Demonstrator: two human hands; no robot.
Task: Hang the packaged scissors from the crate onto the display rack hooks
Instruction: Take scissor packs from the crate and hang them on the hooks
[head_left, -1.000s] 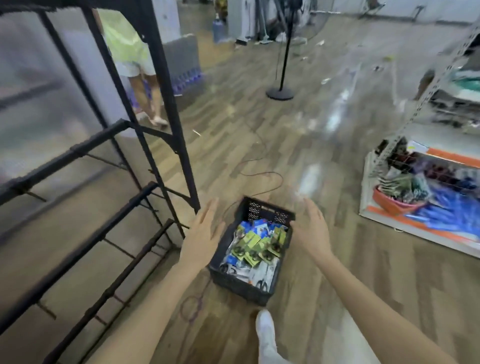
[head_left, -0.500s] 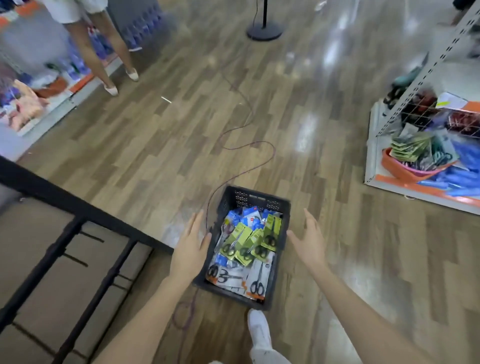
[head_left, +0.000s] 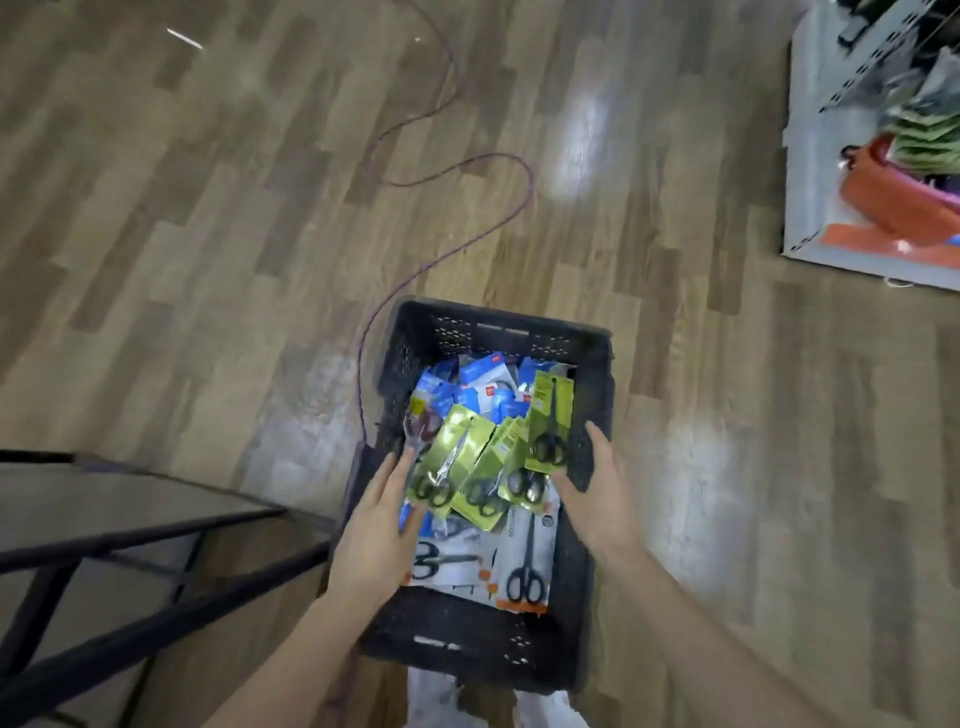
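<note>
Crate (head_left: 483, 644) on floor, packs (head_left: 467, 467) heaped inside. Left hand (head_left: 376, 525), fingers straight, touches the green packs by the left wall; right hand (head_left: 597, 493), fingers apart, empty, at the right wall. Best: pinch one top pack by its header.

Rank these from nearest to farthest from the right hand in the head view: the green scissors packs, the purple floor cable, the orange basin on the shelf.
From the right hand:
1. Green scissors packs, beside it in the black plastic crate.
2. Purple floor cable, ahead to the left.
3. Orange basin, far right on the shelf.
</note>
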